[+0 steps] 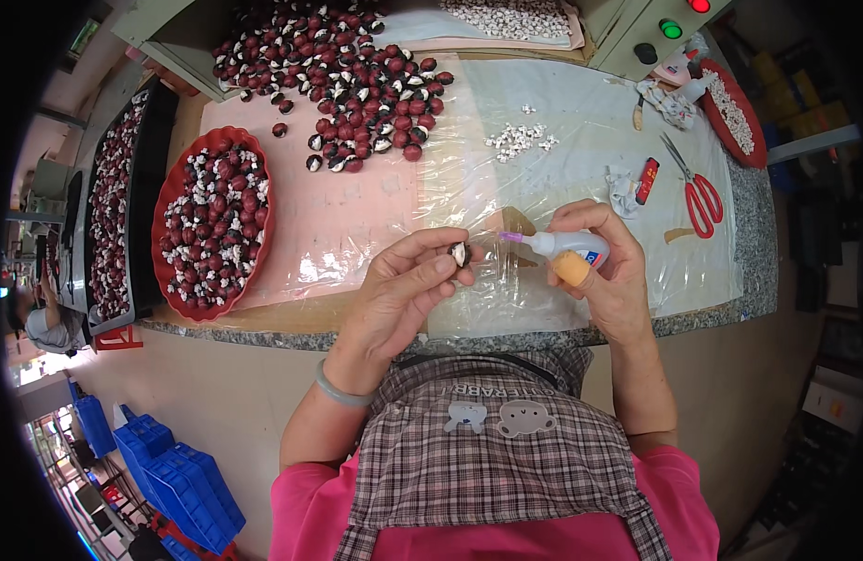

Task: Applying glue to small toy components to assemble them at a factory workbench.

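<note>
My left hand pinches a small black-and-white fruit-shaped piece between thumb and fingers, above the front of the table. Facing it, my right hand is wrapped round a small white squeeze bottle, its purple nozzle aimed left at the piece and apart from it. A yellow-orange finger cover sits on one right-hand finger. Farther back lies a heap of dark-red, black and white fruit-shaped pieces. A little cluster of white bits rests on the plastic sheet.
At left stands a red scalloped bowl of mixed red and white pieces, beside a long black tray. Red-handled scissors, a red cutter and a red dish of white bits lie right. Blue crates occupy the floor; another person is far left.
</note>
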The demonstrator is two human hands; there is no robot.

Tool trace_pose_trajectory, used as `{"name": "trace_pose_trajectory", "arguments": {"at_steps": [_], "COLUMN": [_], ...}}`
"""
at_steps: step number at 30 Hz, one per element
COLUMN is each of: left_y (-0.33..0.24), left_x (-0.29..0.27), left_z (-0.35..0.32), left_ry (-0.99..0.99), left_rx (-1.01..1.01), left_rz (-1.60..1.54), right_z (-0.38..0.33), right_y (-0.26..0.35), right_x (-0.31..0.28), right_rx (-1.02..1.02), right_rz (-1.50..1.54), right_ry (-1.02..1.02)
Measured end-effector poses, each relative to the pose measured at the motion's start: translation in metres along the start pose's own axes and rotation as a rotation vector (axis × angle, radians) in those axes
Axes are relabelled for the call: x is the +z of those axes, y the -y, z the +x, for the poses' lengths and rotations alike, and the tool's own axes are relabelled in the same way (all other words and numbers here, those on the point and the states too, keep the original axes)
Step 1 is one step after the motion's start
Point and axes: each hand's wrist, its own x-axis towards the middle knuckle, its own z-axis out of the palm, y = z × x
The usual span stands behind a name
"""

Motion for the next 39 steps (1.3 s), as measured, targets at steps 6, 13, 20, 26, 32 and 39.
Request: {"name": "trace_pose_trajectory", "arguments": {"at_steps": [6,13,20,26,32,39], "left_y": [0.002,0.002,0.003,0.005,0.006,0.007], "left_x": [0.0,0.001,0.001,-0.002,-0.002,-0.003], "left_z": [-0.001,0.0,0.001,0.001,0.002,0.003], "left_ry": [0.032,0.023,0.038,0.048,0.04,0.037], "left_rx": [0.008,-0.006,-0.016,-0.025,-0.033,-0.041], "left_rz": [0.037,0.022,0.022,0.041,0.044,0.048], "right_z": [-0.006,-0.011,-0.009,-0.01,-0.009,-0.008], "right_y": [0.0,0.003,-0.002,-0.002,-0.002,0.002], "right_x": [0.01,0.01,0.009,0.015,0.011,0.013], "right_rx": [-0.163,-0.24,-0.454,-0.452,-0.476,-0.501], "right_rz": [-0.047,-0.188,-0.5,-0.537,-0.609,-0.684], "right_ry": [-0.079,-0.11,-0.098,-0.129,-0.078,-0.048]}}
